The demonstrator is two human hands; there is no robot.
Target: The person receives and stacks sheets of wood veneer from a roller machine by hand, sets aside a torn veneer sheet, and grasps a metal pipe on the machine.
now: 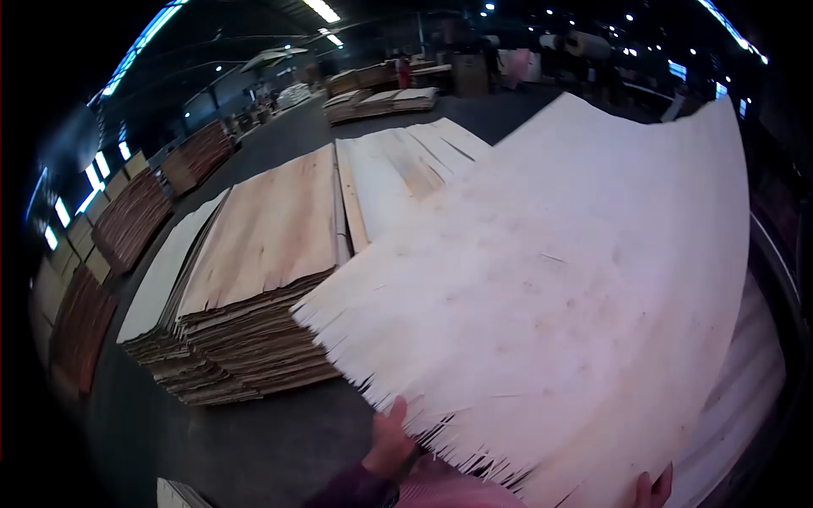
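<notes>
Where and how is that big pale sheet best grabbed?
Probably by the near edge of the pale sheet, from the camera's side, hands well apart, about where the left hand and right hand are: it is broad, thin and bending, so two holds should steady it. Its frayed stretch between them could tear.

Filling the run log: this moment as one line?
left hand: gripping pale sheet at frayed edge | right hand: fingers on same sheet, grip partly hidden | pale sheet: curved | sheet stack: to left

No readable text — no legible labels, no brands, no numbers, no signs that can be made out
</notes>
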